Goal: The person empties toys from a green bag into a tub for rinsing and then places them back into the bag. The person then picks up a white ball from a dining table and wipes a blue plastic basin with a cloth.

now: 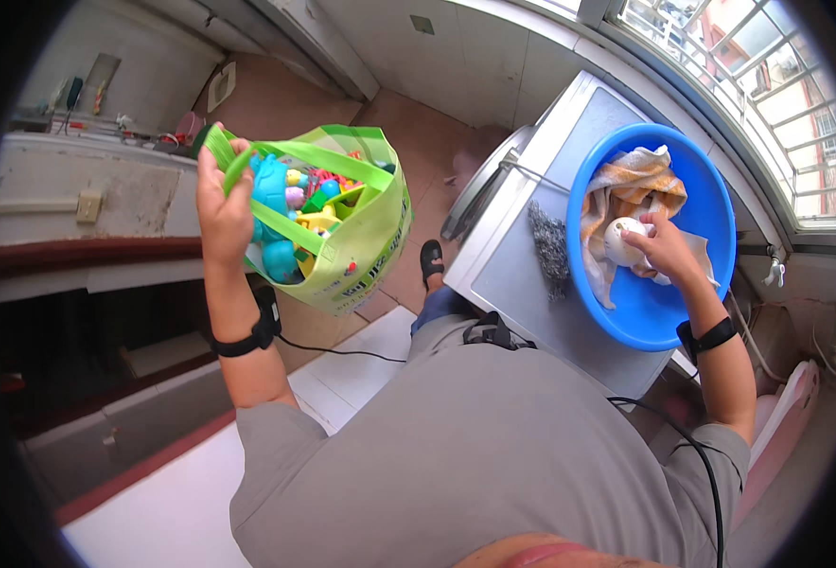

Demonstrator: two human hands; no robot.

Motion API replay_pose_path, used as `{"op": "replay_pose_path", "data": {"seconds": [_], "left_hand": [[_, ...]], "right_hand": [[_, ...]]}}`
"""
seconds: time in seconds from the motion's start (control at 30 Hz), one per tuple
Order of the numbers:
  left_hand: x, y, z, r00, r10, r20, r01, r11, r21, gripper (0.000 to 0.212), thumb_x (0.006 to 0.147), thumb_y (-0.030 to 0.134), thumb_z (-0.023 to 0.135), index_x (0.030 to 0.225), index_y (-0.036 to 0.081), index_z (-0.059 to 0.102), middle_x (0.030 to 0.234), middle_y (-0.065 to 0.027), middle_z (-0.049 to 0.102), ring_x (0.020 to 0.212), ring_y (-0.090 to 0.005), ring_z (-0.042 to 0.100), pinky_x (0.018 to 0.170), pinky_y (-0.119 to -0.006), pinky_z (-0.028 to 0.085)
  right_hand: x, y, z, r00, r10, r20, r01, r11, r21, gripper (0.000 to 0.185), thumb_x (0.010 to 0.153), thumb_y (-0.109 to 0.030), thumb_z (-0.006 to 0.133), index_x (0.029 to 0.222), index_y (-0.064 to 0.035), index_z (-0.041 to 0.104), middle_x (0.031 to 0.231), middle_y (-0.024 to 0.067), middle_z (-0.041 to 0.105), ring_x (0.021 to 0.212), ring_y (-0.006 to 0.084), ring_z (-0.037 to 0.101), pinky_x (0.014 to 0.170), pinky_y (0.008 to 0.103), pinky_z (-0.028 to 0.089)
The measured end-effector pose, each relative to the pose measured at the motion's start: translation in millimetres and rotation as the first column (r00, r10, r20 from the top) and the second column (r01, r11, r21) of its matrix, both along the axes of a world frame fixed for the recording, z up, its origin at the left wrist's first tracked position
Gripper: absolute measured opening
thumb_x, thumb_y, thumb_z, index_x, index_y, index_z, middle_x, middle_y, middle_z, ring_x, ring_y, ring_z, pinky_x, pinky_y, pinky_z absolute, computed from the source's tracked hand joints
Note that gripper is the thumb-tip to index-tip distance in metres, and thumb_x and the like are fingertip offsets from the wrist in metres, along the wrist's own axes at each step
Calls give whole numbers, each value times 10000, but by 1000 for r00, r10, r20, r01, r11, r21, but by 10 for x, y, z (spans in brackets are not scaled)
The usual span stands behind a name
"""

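Observation:
My left hand grips the green handles of a light green shopping bag, which hangs over the floor. Colourful plastic toys fill the bag, among them a turquoise toy beside my fingers. On the right, my right hand reaches into a round blue plastic basin, its fingers on a white, rounded object with small dark marks. An orange and white cloth lies crumpled in the basin, under and around that object.
The basin stands on a front-loading washing machine; a dark grey knitted cloth lies beside it. A counter runs along the left. A barred window and a tap are at the right. Black cables run from both wristbands.

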State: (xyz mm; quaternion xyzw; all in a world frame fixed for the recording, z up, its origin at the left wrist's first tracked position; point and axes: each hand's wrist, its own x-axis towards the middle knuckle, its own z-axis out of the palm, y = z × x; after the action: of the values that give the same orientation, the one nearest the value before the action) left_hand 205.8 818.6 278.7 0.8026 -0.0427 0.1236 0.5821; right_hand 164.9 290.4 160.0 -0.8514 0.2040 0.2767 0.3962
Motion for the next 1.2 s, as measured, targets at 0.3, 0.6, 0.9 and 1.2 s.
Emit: {"op": "replay_pose_path", "data": {"seconds": [0.3, 0.6, 0.9, 1.2], "left_hand": [[1320, 365, -481, 987, -160, 22, 160, 987, 16, 452, 837, -126, 342, 1273, -7, 338, 1093, -114, 533, 772, -204, 675, 703, -300, 568], [2694, 498, 249, 874, -485, 24, 478, 867, 141, 381, 930, -32, 472, 1310, -19, 488, 991, -26, 547, 902, -60, 527, 810, -199, 463], [3602, 618, 245, 573, -816, 74, 811, 577, 98, 331, 869, -70, 515, 1200, -54, 518, 958, -68, 546, 881, -129, 534, 799, -235, 439], [4536, 794, 240, 231, -967, 106, 953, 247, 178, 428, 753, -157, 472, 1162, -55, 545, 970, -151, 540, 852, -270, 554, 768, -300, 457]], "right_hand": [[-193, 1001, 1358, 869, -280, 407, 192, 950, 244, 434, 792, -180, 709, 1171, -13, 580, 1028, 79, 653, 784, 84, 545, 687, 233, 448], [109, 2355, 1310, 902, 55, 428, -142, 975, 173, 656, 675, -223, 805, 1231, -3, 535, 1097, 116, 604, 885, 206, 564, 751, 305, 478], [1796, 3581, 1040, 720, 184, 669, 24, 957, -288, 1180, 566, -279, 884, 1469, -4, 175, 1463, 267, 247, 1288, 422, 351, 1061, 459, 337], [3016, 4360, -34, 580, 99, 809, 20, 991, -136, 1301, 495, -311, 915, 1505, -105, 121, 1473, 370, 126, 1293, 517, 315, 1045, 473, 350]]}}
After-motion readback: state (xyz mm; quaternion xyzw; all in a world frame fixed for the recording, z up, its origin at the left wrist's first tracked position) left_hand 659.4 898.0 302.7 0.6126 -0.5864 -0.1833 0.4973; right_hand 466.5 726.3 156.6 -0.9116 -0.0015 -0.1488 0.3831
